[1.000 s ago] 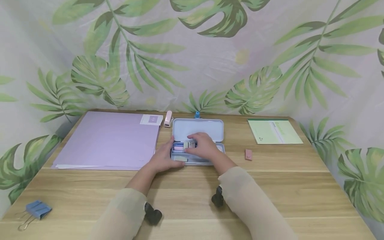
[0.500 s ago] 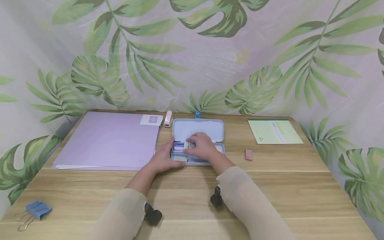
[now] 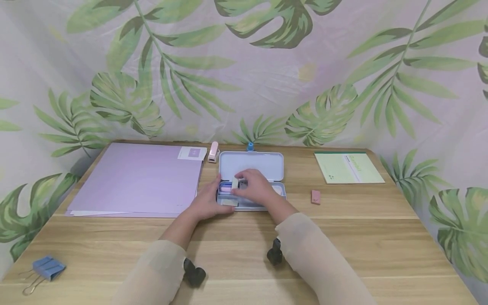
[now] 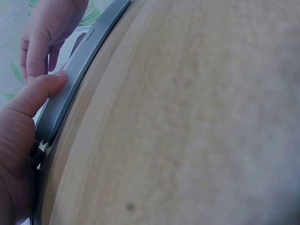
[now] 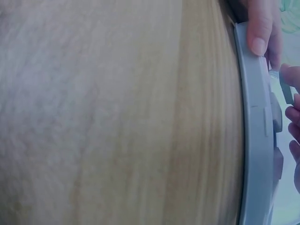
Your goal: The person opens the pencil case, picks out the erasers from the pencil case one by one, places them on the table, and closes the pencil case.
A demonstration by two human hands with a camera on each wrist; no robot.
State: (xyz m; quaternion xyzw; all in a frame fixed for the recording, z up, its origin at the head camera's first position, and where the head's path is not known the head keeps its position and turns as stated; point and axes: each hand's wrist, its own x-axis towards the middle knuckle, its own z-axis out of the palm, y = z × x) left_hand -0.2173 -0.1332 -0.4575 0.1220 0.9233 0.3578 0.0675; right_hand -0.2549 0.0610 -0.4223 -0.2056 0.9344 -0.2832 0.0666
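Pencil case, smooth, pale blue and round-cornered, lies open mid-frame, long axis left to right, lid toward the top. Left hand grips its left end between thumb and fingers; right hand pinches a pale block, long axis pointing up the frame, over it. Straight grain marks the wooden table.

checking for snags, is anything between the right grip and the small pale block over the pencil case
Nothing visible: the right grip pinches the small pale block directly. The lid of the pencil case stands open behind, not between them.
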